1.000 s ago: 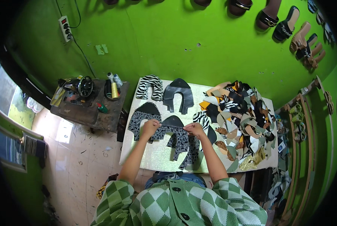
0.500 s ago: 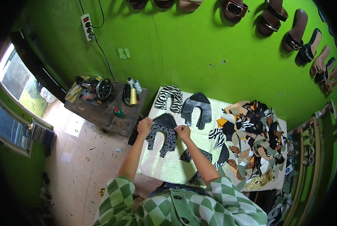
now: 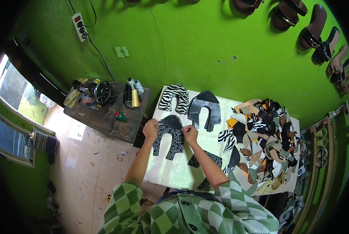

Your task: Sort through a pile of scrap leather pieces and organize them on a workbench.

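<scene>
On the pale table lies a U-shaped shoe upper (image 3: 177, 144) in black-and-grey pattern, with a plain black pointed cap piece (image 3: 170, 122) across its top. My left hand (image 3: 151, 129) pinches the left edge where the cap meets the patterned part. Opposite it, my right hand (image 3: 190, 135) has its fingertips closed on the right edge. Behind them lie a zebra-striped upper (image 3: 168, 96) and an all-black upper (image 3: 194, 113). Patterned offcuts (image 3: 214, 158) rest beside my right forearm, which partly hides them.
A large heap of leather scraps (image 3: 256, 136) covers the table's right side. To the left stands a sewing machine (image 3: 103, 91) on a worn wooden stand, with thread spools (image 3: 134, 98) and a small green bottle (image 3: 120, 116). Sandals (image 3: 312, 31) hang on the green wall.
The camera view has shifted slightly. Both hands keep their pinch on the upper's edges, and its patterned legs sit a little straighter, with the cap lying flatter.
</scene>
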